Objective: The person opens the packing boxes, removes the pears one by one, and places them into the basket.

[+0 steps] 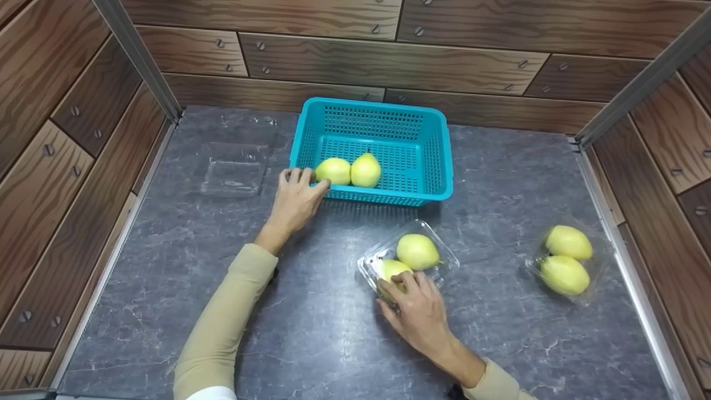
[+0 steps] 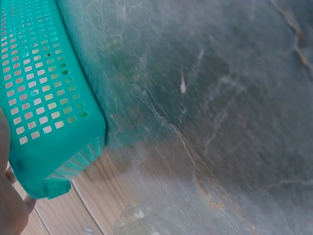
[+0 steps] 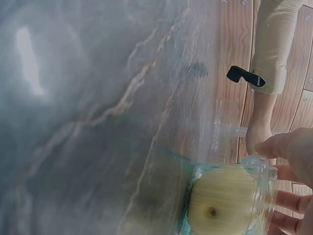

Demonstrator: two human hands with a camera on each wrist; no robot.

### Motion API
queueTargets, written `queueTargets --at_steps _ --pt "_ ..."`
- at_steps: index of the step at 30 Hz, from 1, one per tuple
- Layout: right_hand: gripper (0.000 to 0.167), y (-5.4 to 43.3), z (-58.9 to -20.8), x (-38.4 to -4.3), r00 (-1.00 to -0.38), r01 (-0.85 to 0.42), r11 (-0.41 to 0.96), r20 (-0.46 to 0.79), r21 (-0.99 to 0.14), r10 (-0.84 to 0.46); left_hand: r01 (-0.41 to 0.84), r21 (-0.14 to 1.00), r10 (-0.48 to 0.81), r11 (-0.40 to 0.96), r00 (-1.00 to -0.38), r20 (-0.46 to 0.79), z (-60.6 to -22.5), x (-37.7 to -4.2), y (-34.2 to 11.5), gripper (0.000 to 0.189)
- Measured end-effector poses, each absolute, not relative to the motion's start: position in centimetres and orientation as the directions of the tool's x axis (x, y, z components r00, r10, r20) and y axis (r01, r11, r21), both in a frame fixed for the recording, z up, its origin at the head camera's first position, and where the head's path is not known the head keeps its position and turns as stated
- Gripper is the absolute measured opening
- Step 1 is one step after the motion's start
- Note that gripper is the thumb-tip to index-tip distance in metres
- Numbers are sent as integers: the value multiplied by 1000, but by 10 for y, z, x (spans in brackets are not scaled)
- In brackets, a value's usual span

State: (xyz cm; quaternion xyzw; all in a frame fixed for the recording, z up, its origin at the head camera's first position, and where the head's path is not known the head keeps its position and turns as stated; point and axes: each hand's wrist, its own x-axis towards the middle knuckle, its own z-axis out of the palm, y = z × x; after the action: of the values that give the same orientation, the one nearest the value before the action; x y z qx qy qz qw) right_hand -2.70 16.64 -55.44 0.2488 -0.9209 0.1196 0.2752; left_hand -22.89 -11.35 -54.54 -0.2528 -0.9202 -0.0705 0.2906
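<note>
Grips the near fruit (image 1: 392,268) inside the clear box (image 1: 368,267) on the worktop (image 1: 311,322) with the right hand (image 1: 419,311), holds the basket (image 1: 389,195) by a corner with the left hand (image 1: 294,203), and needs to cup that probably heavyish, firm, slippy, easily bruised fruit softly round its fat middle.

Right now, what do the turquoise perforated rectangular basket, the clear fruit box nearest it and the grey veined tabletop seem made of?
Basket: probably moulded plastic, satin; uniform colour, regular holes. Clear fruit box: likely thin plastic, glossy; transparent, bright highlights. Tabletop: marble look, slight sheen, soft glare; stone or printed sheet, can't tell.
</note>
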Motion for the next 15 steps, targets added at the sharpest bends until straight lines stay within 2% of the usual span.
queueTargets --at_steps 7,11,15 --pt "43 164 -551 -26 -731 -529 844 550 -84 -403 508 2 426 861 -725 541 -543 -229 -114 23" --pt "44 168 -548 -28 -735 -548 831 528 -96 -424 502 -16 419 865 -704 573 -545 -226 -114 19" --pt "45 177 -545 -30 -745 -560 821 503 -114 -438 510 16 387 860 -671 633 -551 -216 -112 24"
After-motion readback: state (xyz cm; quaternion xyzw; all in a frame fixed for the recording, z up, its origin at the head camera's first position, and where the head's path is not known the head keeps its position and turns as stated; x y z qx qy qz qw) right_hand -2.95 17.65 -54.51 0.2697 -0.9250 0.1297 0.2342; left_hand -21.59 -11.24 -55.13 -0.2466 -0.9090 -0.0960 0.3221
